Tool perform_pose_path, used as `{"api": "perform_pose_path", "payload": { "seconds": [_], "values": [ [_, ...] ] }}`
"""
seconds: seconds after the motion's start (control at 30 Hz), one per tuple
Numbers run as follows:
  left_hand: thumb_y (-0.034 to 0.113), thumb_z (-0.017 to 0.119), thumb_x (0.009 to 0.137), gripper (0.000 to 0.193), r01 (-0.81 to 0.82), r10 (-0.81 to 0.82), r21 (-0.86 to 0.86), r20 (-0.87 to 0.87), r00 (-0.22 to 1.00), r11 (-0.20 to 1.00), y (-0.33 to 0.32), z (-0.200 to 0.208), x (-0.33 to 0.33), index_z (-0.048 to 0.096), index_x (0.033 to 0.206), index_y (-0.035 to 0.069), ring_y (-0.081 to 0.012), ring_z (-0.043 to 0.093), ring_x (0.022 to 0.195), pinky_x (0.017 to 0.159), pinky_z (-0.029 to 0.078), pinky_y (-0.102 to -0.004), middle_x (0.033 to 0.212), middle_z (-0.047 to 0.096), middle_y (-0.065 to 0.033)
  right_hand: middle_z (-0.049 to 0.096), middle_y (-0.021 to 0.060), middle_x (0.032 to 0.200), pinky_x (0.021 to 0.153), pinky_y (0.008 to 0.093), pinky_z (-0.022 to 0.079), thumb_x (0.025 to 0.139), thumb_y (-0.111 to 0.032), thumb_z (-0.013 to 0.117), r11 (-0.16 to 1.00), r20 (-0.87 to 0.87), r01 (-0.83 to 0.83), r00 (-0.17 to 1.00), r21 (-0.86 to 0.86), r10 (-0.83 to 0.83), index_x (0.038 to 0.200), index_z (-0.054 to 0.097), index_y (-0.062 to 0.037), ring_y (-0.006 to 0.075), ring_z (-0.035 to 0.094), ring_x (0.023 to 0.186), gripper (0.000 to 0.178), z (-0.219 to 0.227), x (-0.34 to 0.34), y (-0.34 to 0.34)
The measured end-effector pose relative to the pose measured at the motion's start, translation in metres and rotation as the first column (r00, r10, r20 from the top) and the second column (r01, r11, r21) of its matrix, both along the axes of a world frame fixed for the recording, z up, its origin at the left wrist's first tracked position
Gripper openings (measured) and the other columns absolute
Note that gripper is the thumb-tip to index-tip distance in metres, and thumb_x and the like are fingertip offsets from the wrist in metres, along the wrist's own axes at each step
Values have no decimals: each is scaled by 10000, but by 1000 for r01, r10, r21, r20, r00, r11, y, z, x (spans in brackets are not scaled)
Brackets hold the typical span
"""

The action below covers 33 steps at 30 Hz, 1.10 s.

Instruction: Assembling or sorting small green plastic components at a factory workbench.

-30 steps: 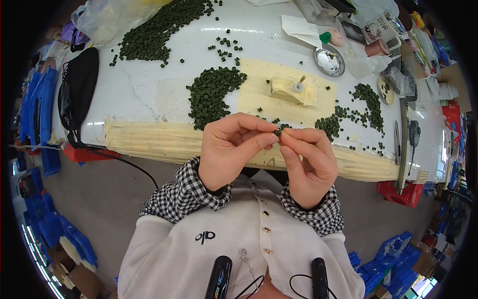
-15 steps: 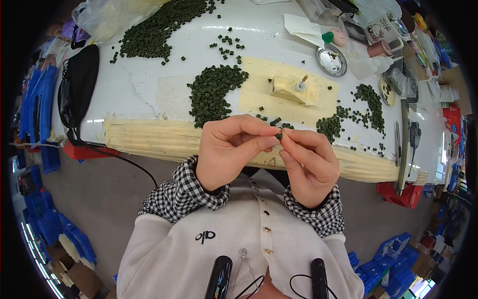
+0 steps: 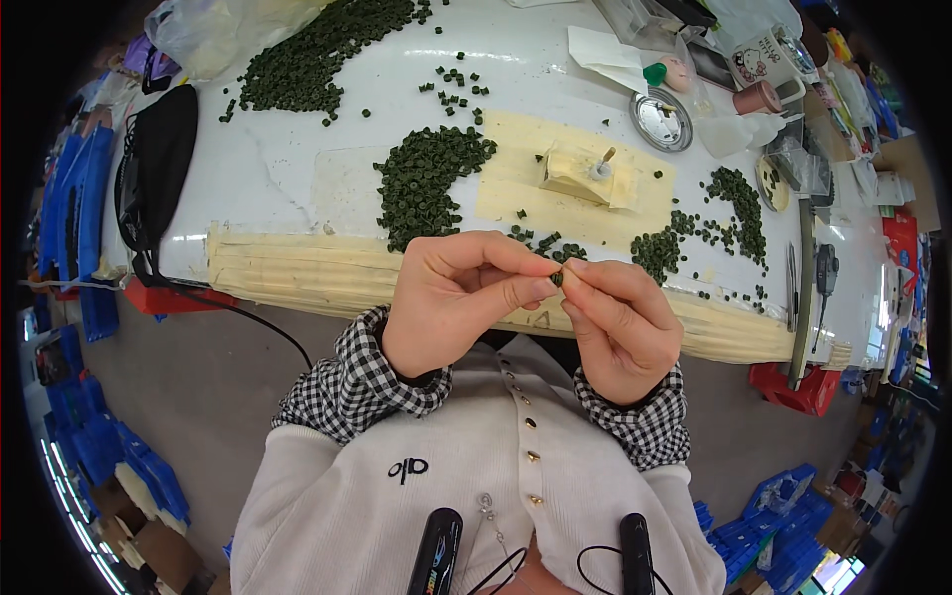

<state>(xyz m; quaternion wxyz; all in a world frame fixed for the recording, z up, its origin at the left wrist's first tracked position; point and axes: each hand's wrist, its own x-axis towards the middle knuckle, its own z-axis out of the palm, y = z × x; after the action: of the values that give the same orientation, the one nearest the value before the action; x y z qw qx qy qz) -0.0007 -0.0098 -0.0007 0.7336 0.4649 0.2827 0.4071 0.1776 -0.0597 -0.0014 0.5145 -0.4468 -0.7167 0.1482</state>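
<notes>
My left hand (image 3: 443, 302) and my right hand (image 3: 632, 322) meet fingertip to fingertip above the near table edge. Between their thumbs and forefingers is a small dark green cap-like piece (image 3: 557, 279), mostly covered by the fingers. Both hands are closed in a pinch on it. Just beyond them lies a loose row of similar green pieces (image 3: 547, 245). A dense heap of such pieces (image 3: 421, 178) sits to the left, and a smaller pile (image 3: 654, 256) lies beside my right hand. Farther off, a tape-covered block (image 3: 585, 178) carries an upright peg (image 3: 606, 162) with a white collar.
A large green heap (image 3: 317, 59) spreads at the back left, near a clear plastic bag (image 3: 218, 35). More pieces (image 3: 742, 213) lie at right, near tweezers (image 3: 791, 283). A round metal dish (image 3: 660, 121) and a pink spool (image 3: 757, 97) stand back right. Padding tape (image 3: 288, 273) covers the front edge.
My hands have shifted very slightly; the right one moved a little to the right and the left one a little to the left. The pinch on the green piece stays.
</notes>
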Motion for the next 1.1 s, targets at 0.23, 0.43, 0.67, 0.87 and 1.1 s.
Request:
{"api": "perform_pose_path", "payload": {
  "seconds": [0.23, 0.43, 0.67, 0.87, 1.1],
  "values": [
    [-79, 632, 834, 173, 36, -36, 1, 23, 999, 999, -1, 1, -2, 658, 1003, -54, -97, 621, 812, 723, 521, -211, 930, 668, -101, 651, 121, 958, 703, 276, 524, 734, 69, 717, 997, -149, -26, 989, -71, 16, 961, 686, -5, 200, 643, 816, 241, 4, 0, 2],
    [-83, 627, 837, 171, 48, -49, 33, 25, 998, 998, -1, 4, -3, 656, 1003, -53, -101, 624, 830, 743, 520, -215, 929, 666, -99, 655, 122, 947, 703, 272, 522, 736, 66, 719, 994, -170, -21, 985, -103, 3, 923, 681, -10, 204, 647, 818, 206, 5, -1, 3],
    [-80, 631, 836, 170, 44, -45, 52, 14, 999, 998, -1, 4, -4, 657, 1002, -53, -100, 626, 831, 747, 519, -216, 922, 666, -99, 653, 118, 931, 684, 272, 524, 732, 68, 720, 999, -137, -27, 990, -41, 21, 929, 672, -11, 206, 645, 795, 218, 4, -1, 6],
    [-66, 650, 829, 155, 19, -18, -37, 38, 999, 999, -5, 1, 0, 662, 983, -52, -100, 629, 773, 693, 526, -214, 868, 670, -93, 653, 116, 928, 664, 277, 531, 718, 82, 713, 998, -33, 4, 999, 65, -2, 933, 669, -7, 215, 644, 775, 237, 4, -1, 8],
    [-62, 655, 828, 139, 30, -25, -106, 53, 998, 994, -4, 3, 3, 663, 967, -52, -100, 631, 744, 675, 533, -217, 843, 672, -99, 652, 111, 936, 683, 280, 538, 703, 91, 710, 995, -2, -5, 1000, 98, 5, 938, 669, -5, 219, 648, 791, 257, 3, 1, 9]
  ]
}}
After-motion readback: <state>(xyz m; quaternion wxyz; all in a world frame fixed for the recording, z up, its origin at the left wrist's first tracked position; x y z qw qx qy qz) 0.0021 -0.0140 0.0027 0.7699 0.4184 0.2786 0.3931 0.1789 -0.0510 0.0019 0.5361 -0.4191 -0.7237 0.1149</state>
